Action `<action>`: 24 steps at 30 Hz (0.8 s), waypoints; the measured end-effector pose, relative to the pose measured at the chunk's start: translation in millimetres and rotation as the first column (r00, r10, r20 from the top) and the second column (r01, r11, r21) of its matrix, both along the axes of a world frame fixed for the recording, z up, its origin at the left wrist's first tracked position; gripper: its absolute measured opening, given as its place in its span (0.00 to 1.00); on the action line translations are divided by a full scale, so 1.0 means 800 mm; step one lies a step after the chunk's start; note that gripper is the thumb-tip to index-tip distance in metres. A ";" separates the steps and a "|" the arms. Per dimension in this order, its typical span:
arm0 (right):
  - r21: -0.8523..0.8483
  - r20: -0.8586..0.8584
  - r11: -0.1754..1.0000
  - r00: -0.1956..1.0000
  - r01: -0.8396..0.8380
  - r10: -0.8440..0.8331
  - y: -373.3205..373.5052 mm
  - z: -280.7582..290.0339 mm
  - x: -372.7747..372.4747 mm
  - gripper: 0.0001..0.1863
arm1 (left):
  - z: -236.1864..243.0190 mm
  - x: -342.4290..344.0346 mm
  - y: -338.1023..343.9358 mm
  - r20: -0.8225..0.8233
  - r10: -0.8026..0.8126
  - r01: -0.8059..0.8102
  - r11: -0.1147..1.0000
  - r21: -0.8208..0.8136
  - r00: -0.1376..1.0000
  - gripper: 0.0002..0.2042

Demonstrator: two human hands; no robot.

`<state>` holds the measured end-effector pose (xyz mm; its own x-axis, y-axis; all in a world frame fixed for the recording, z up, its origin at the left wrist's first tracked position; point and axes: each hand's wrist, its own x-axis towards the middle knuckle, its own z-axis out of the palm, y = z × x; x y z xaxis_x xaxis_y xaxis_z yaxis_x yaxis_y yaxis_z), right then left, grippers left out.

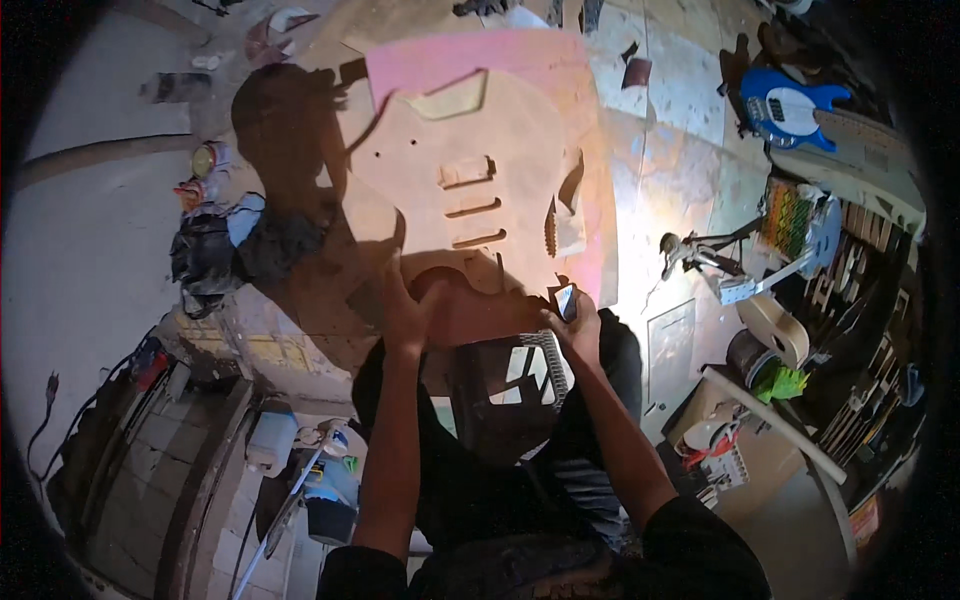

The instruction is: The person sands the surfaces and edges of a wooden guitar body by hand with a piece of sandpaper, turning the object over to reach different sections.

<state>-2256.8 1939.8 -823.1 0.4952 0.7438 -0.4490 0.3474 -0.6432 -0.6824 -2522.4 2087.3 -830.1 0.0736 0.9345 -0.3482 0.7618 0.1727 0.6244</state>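
A pale, unpainted electric guitar body lies flat in front of me, with slots and a rectangular cavity cut through its middle. My left hand grips its near left edge, the thumb apart from the fingers, which are partly hidden. At the near right edge, my right hand is closed around a small dark piece with a bluish-white face; its exact kind does not show. Beneath the body is a pink sheet. To the right of the slots, a pale toothed piece sits by the body's edge.
A blue guitar body with a white plate lies far right. Nearer stand a metal clamp-like tool, a pale wooden body and a long pale tube. Black plastic bags lie left. A dark perforated stool is below my hands.
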 end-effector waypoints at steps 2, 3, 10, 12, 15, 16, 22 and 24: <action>-0.057 0.080 0.998 0.997 -0.015 0.019 -0.006 -0.014 0.003 0.25 | -0.023 0.002 0.002 -0.021 0.027 -0.027 1.000 0.001 0.999 0.34; -0.078 0.122 0.997 0.992 -0.019 0.028 -0.004 -0.014 0.007 0.25 | -0.030 0.004 0.007 0.030 0.055 -0.054 0.998 -0.011 0.998 0.33; 0.158 -0.078 0.987 0.996 -0.034 0.047 -0.012 -0.018 0.018 0.26 | -0.063 -0.012 -0.013 -0.196 -0.057 0.115 0.946 0.304 0.979 0.24; 0.183 -0.048 0.982 0.997 -0.044 0.054 -0.014 -0.001 0.016 0.22 | -0.039 0.004 -0.017 -0.055 0.009 0.013 0.919 0.394 0.998 0.24; 0.197 0.048 0.976 0.995 -0.092 0.084 -0.030 0.010 0.023 0.19 | -0.010 -0.005 -0.026 -0.064 0.014 0.013 0.912 0.410 0.998 0.27; 0.289 0.006 0.956 0.999 -0.051 0.051 -0.032 0.021 0.024 0.17 | 0.014 0.004 -0.024 -0.063 0.060 -0.032 0.927 0.374 0.996 0.24; 0.527 -0.015 0.845 0.994 -0.086 0.110 0.004 0.156 0.065 0.16 | 0.138 0.013 0.011 0.049 -0.087 0.009 0.566 0.824 0.995 0.13; 0.565 -0.077 0.822 0.987 -0.073 0.140 0.011 0.187 0.080 0.16 | 0.156 0.002 0.012 -0.090 0.000 0.068 0.652 0.756 0.996 0.15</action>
<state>-2193.2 1948.7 -673.1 0.3707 0.9287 0.0135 0.2924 -0.1029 -0.9507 -2521.1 2096.8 -705.5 0.1167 0.8730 0.4735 0.8068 -0.3614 0.4675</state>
